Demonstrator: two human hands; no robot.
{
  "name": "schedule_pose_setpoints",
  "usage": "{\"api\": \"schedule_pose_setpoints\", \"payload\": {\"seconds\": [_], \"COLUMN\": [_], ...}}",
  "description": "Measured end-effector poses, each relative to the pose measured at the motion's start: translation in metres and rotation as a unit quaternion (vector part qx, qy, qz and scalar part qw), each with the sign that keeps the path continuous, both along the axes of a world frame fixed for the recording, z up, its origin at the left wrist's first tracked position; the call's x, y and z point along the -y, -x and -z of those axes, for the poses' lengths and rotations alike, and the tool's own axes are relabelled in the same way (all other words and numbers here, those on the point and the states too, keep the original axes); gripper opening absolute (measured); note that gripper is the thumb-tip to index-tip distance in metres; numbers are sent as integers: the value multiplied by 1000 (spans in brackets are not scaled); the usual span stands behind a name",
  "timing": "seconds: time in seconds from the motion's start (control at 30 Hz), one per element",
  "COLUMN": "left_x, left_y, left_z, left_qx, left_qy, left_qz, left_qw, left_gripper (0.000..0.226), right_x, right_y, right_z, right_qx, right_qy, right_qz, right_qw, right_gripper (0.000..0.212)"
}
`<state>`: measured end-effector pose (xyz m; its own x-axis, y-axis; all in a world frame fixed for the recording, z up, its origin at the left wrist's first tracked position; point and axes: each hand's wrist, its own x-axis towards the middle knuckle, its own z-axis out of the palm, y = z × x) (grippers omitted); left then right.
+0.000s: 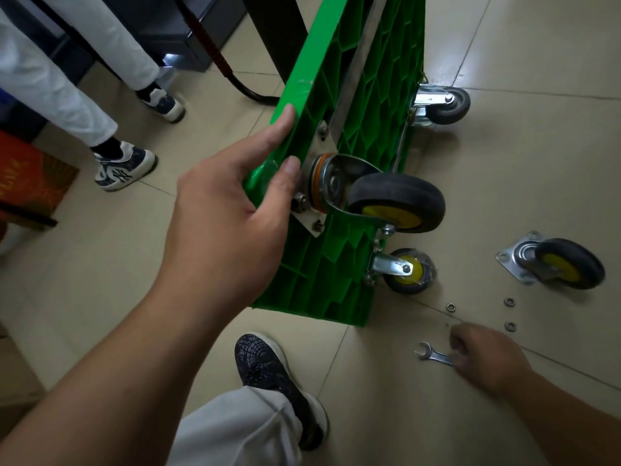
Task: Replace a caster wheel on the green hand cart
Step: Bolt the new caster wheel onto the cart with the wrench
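Left grip (228,210) clasped the raised edge of the green cart (322,264), which stood tipped on its side on the floor (521,163), thumb just beside the plate of the near caster wheel (396,203). Right grip (484,354) was curled round the handle end of a wrench (431,355) lying on the tiles, near three small rings (451,307), washers or nuts. A spare caster (564,264) lay well apart from the cart. The step looked like fetching the wrench for the plate's bolts (300,200). Doing it well meant steadying the cart against rolling on its lower wheels (408,270) and seating the wrench square on each nut.
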<state>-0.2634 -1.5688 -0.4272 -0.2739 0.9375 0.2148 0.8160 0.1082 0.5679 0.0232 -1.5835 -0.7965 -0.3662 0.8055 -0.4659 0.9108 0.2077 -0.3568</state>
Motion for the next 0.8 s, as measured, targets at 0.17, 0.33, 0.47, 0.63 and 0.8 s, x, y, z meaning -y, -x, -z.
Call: {"api": "schedule_pose_setpoints", "payload": {"seconds": [0.17,0.33,0.47,0.63,0.8], "left_x": [1,1,2,3,2], "left_y": [0,1,1,1,1], "left_z": [0,1,1,2,1], "left_qx": [-6,-5,5,19,15], "left_qy": [-9,-7,-12,-10,7], "left_qz": [0,0,2,-3,-2], "left_qw": [1000,1000,1000,1000,1000], "left_gripper": [45,45,45,45,45], "right_x": [-23,-35,-37,-36,-36], "right_y": [20,36,34,28,28], "right_z": [10,13,13,11,2], "right_qx": [-29,-12,8,51,-53], "right_qy": [-62,-8,4,-1,-4], "right_qz": [37,66,60,30,139], "right_qw": [997,998,998,998,989], "right_gripper": [40,22,11,12,8]}}
